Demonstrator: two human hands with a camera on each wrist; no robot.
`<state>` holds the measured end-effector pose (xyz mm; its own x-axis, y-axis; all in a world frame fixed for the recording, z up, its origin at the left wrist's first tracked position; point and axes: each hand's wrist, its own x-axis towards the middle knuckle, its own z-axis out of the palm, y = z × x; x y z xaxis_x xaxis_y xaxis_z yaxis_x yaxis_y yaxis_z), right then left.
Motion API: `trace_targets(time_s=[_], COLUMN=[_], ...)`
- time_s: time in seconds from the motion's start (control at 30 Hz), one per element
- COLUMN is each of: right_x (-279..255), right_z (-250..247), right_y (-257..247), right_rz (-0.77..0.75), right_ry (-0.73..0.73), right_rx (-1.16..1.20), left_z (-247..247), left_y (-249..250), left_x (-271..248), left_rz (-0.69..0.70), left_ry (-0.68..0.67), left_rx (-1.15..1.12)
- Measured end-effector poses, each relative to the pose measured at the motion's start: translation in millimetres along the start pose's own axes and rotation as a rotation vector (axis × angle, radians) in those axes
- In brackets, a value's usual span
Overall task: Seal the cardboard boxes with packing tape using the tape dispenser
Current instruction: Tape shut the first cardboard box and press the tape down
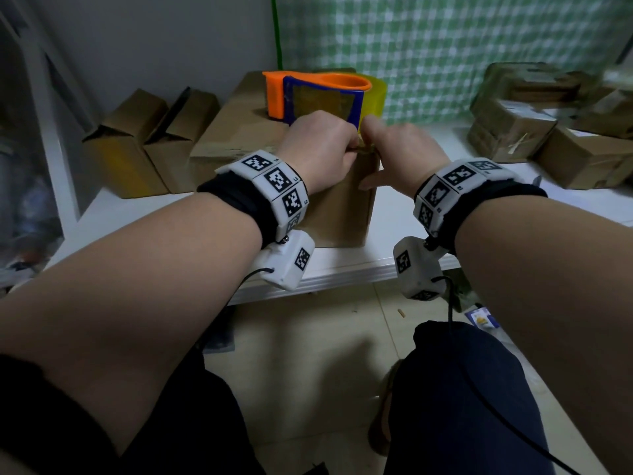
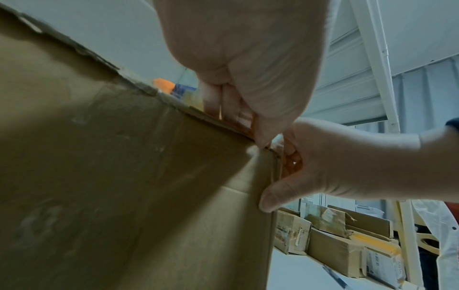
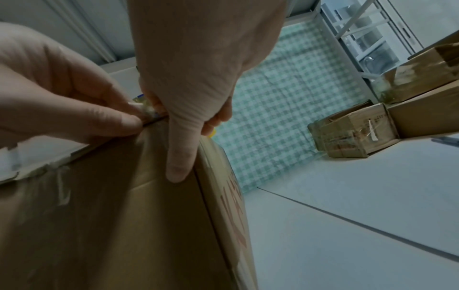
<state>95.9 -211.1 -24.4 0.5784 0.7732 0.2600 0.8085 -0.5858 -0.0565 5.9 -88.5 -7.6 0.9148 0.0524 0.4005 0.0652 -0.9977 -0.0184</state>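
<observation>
The left hand (image 1: 318,149) pinched a crumpled end of tape (image 3: 146,111) at the box's (image 1: 342,214) top near corner. The right hand (image 1: 400,156) clasped that corner, thumb flat on the front face. Just above both hands in the frame, one orange tape dispenser (image 1: 308,94) sat on the box. Two open boxes (image 1: 147,145) stood at left, and several taped ones (image 1: 548,132) were piled at right on the white table (image 1: 342,272).

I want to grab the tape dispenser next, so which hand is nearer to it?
Left. The left hand sits just in front of the tape dispenser; the right hand is farther toward the box corner.
</observation>
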Motion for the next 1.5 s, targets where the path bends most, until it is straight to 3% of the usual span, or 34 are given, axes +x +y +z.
trace_targets(time_s=[0.1,0.23,0.33,0.43,0.63,0.77,0.97,1.1,1.5], right_x=[0.6,-0.9,-1.6,-1.9,-0.3,0.2,0.9,3.5,5.6], right_z=[-3.7,-15.2,-18.7,-18.8,-19.6,-18.8,-13.9,-14.6,-14.0], right_y=[-1.6,-9.7,-20.4,-33.4,-55.3,-69.9,-96.3,-106.5,-111.8], right_rz=[0.001,-0.021,-0.074,-0.114,-0.144,-0.163,-0.255,-0.299,-0.321], right_ry=[-0.019,0.068,0.114,0.118,0.166,0.157,0.098,0.152,0.167], right_rx=[-0.042,-0.183,-0.230,-0.212,-0.182,-0.161,-0.168,-0.164,-0.153], left_z=[-2.2,-21.5,-34.9,-42.4,-47.2,-52.1,-51.6,-50.1,-24.5], left_y=[-4.0,-22.2,-59.5,-95.2,-106.8,-94.0,-82.5,-94.8,-114.1], left_x=[-1.9,-13.6,-28.7,-48.4,-66.2,-67.7,-73.4,-81.3,-90.2], left_rz=[0.025,0.003,-0.233,-0.520,-0.618,-0.547,-0.431,-0.225,-0.062], left_ry=[-0.035,-0.110,-0.046,-0.088,-0.108,-0.144,-0.208,-0.223,-0.111], left_rx=[-0.023,-0.113,-0.098,-0.043,-0.271,-0.316,-0.621,-0.446,-0.362])
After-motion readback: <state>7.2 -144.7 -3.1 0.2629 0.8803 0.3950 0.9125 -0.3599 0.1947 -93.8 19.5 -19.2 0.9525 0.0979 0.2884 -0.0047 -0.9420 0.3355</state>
